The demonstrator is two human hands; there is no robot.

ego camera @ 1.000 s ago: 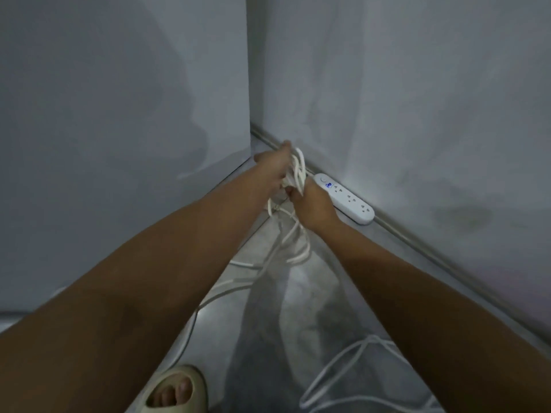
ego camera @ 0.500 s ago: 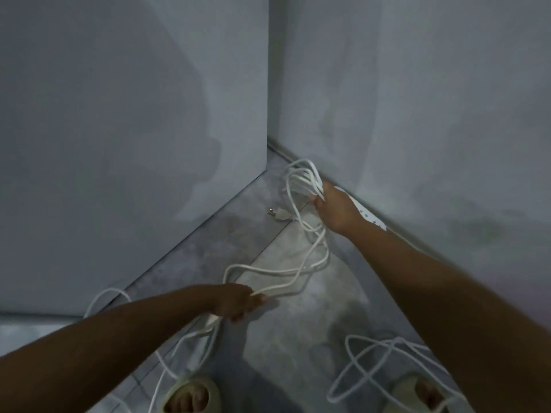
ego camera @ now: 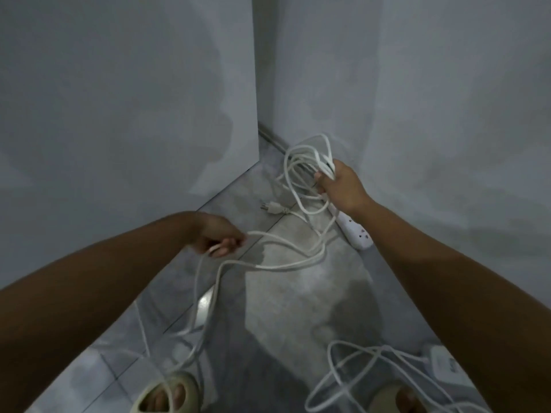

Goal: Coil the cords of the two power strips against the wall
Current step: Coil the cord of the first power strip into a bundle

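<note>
Gathering loops [ego camera: 304, 162] in my right hand [ego camera: 340, 186] above the strip [ego camera: 356, 231] by the wall, left fingers [ego camera: 226, 244] pinching slack cord [ego camera: 286, 265]. Light, springy stuff; best pinched where loops cross, or they'll flop apart.

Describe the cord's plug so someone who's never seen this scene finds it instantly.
Start at the corner where the two grey walls meet and drop to the floor. The plug lies loose there, left of the power strip and below the coil in the right hand. It alone is a short pronged stub ending the white cord, touched by neither hand.
</note>
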